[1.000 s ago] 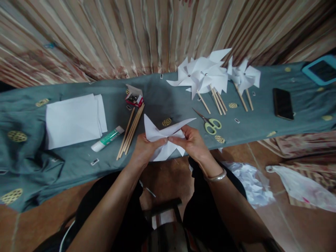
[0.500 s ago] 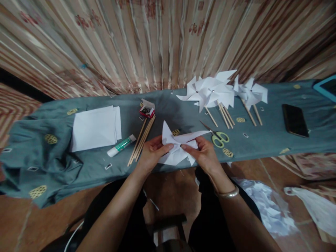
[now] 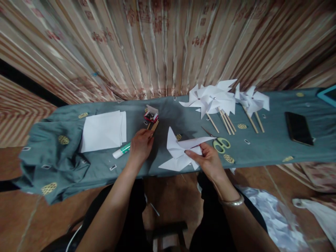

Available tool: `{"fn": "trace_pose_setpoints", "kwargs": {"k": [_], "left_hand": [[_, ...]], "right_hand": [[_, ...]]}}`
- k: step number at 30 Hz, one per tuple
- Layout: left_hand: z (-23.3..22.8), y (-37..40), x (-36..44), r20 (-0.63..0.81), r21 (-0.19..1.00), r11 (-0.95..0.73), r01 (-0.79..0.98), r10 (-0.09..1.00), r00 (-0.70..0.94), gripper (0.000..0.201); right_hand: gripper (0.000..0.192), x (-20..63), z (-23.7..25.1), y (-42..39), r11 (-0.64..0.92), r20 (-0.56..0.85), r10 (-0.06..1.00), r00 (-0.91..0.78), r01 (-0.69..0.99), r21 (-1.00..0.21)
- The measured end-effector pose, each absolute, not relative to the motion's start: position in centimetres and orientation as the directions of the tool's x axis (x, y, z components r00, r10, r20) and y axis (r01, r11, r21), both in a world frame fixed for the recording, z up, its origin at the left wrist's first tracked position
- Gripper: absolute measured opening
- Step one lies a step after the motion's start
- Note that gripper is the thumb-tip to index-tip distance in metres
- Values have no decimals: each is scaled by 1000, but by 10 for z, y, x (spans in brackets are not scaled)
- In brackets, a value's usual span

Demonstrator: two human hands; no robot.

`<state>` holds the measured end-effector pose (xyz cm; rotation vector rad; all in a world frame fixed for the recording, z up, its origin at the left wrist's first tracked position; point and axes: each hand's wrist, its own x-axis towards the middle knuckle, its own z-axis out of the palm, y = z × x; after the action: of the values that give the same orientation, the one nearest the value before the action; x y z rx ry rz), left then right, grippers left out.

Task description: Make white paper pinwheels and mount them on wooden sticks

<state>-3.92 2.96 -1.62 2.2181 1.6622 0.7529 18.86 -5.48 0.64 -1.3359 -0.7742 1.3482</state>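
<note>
My right hand [image 3: 208, 159] pinches a white paper pinwheel head [image 3: 181, 154] at its centre, thumb on top, near the table's front edge. One blade stands up and another points right, over the tip area of the green-handled scissors [image 3: 222, 144]. My left hand [image 3: 141, 145] is over the wooden sticks [image 3: 155, 126], covering most of them; its curled fingertips are hidden, so any hold on a stick cannot be made out. Just beyond it stands a small open red-and-white box [image 3: 151, 114] with small metal pieces inside. A glue stick [image 3: 122, 150] lies partly behind my left wrist.
White paper sheets [image 3: 102, 131] lie at left. Finished paper pinwheels [image 3: 214, 98] on sticks lie at the back right, with a black phone [image 3: 299, 127] farther right. A patterned curtain [image 3: 162, 49] hangs behind the cloth-covered table [image 3: 181, 112]. A plastic bag [image 3: 274, 213] sits on the floor.
My left hand has let go of the paper pinwheel head and moved left over the wooden sticks. My right hand keeps holding the pinwheel head. The camera view has shifted slightly.
</note>
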Motion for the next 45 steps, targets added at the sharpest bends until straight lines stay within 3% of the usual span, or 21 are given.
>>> {"fn": "trace_pose_setpoints", "kwargs": {"k": [3, 19, 26, 30, 34, 37, 42, 45], "left_hand": [[-21, 33, -36, 208, 432, -302, 850, 950, 232, 26], [-13, 30, -30, 165, 280, -273, 920, 958, 234, 26], [-12, 28, -29, 104, 304, -277, 912, 961, 257, 22], [-9, 24, -24, 78, 422, -248, 872, 968, 238, 24], [0, 13, -13, 92, 731, -250, 635, 958, 271, 20], [6, 4, -4, 16, 941, -96, 326, 970, 241, 18], [8, -7, 8, -215, 973, 230, -32, 946, 243, 22], [8, -11, 10, -245, 950, 288, -123, 928, 282, 20]], "right_hand": [[37, 188, 6, -56, -263, -297, 943, 153, -208, -942], [32, 186, 3, -59, -216, -232, 963, 140, -125, -968], [31, 184, 4, -58, -214, -232, 962, 142, -126, -969], [32, 182, 7, -58, -199, -223, 962, 161, -151, -968], [29, 182, 16, -65, -143, -152, 969, 194, -62, -988], [24, 185, 27, -75, -75, -48, 974, 223, 117, -990], [10, 191, 47, -85, 102, 243, 941, 237, 483, -869], [9, 193, 54, -83, 235, 418, 888, 191, 592, -771]]}}
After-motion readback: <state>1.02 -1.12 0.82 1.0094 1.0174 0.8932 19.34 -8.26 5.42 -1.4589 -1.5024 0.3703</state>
